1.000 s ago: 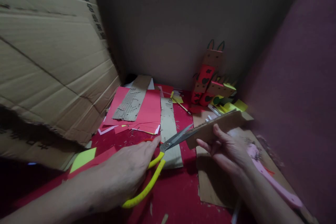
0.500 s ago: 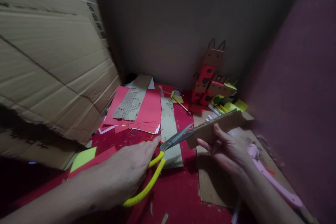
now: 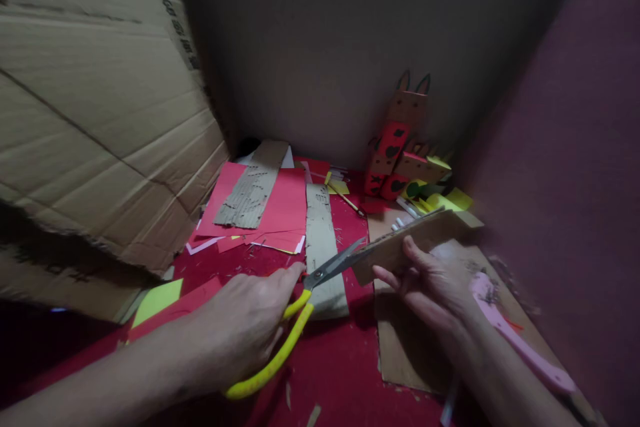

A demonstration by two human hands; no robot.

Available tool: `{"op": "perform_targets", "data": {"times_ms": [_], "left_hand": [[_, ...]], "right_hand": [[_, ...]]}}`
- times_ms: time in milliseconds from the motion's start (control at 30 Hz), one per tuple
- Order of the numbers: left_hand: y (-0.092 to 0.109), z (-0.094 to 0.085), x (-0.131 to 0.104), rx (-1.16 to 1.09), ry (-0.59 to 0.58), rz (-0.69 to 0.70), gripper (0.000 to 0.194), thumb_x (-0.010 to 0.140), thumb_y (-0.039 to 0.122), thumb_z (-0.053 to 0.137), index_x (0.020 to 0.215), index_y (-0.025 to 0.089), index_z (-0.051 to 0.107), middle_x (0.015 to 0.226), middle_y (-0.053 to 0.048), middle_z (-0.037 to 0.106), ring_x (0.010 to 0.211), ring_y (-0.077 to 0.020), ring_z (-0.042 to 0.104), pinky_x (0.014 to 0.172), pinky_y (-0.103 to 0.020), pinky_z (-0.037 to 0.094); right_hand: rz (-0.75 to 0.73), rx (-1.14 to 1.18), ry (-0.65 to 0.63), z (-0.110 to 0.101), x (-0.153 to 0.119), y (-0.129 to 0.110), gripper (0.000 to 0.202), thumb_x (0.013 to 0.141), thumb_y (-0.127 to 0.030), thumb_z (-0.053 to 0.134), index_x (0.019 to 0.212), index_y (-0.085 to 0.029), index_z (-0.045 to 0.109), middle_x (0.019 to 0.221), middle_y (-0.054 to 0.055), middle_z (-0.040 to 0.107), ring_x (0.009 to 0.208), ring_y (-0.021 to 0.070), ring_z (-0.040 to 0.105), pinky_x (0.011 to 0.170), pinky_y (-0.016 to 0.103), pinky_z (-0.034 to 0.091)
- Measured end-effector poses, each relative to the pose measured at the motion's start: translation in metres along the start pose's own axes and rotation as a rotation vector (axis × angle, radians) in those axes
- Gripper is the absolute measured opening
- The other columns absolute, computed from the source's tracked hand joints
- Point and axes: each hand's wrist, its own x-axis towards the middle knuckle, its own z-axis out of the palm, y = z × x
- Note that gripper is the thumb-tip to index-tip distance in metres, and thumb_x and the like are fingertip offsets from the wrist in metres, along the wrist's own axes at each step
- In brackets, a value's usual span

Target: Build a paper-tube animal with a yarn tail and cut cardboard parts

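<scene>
My left hand (image 3: 255,313) is closed round the yellow handles of a pair of scissors (image 3: 270,370). The scissor blades point up and right, and their tips meet the left end of a brown cardboard strip (image 3: 415,237). My right hand (image 3: 425,283) pinches that strip from below and the near side, thumb on its face, holding it tilted above the table. Under the blades lies a pale cardboard strip (image 3: 320,220). Below my right hand a flat cardboard piece (image 3: 405,347) rests on the red surface.
Red paper sheets (image 3: 287,203) with a cardboard strip (image 3: 250,190) on top lie at the back left. Decorated cardboard boxes (image 3: 395,140) stand against the wall. A pink-handled tool (image 3: 525,340) lies at right. A large cardboard sheet (image 3: 100,100) rises at left.
The scissor handles have spread slightly, the lower one moving down and left. My right hand and the cardboard strip have shifted slightly left.
</scene>
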Motion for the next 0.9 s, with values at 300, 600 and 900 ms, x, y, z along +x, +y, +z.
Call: {"op": "perform_targets", "data": {"times_ms": [300, 600, 900], "left_hand": [[0.004, 0.000, 0.005, 0.270, -0.004, 0.097, 0.043, 0.084, 0.018, 0.036, 0.126, 0.011, 0.036, 0.089, -0.011, 0.062, 0.063, -0.0192, 0.056, 0.052, -0.030, 0.035], [-0.002, 0.008, 0.005, 0.358, 0.008, 0.140, 0.044, 0.084, 0.012, 0.034, 0.128, 0.008, 0.035, 0.085, -0.010, 0.063, 0.061, -0.0198, 0.058, 0.050, -0.031, 0.035], [0.013, -0.006, 0.001, 0.153, -0.009, 0.012, 0.038, 0.085, 0.013, 0.034, 0.121, 0.014, 0.046, 0.093, -0.011, 0.064, 0.069, -0.0186, 0.061, 0.058, -0.030, 0.043]], "right_hand": [[-0.004, -0.006, -0.040, 0.000, -0.002, 0.000, 0.028, 0.048, -0.010, 0.083, 0.066, -0.017, 0.062, 0.060, -0.004, 0.067, 0.053, 0.0126, 0.060, 0.057, 0.042, 0.059], [-0.001, 0.021, -0.031, 0.002, -0.003, -0.002, 0.028, 0.047, -0.007, 0.082, 0.065, -0.016, 0.062, 0.057, -0.004, 0.066, 0.050, 0.0126, 0.059, 0.053, 0.045, 0.058], [0.019, 0.001, -0.077, -0.004, 0.000, 0.000, 0.020, 0.056, -0.009, 0.079, 0.064, -0.017, 0.062, 0.054, -0.007, 0.062, 0.043, 0.0077, 0.053, 0.059, 0.041, 0.059]]}}
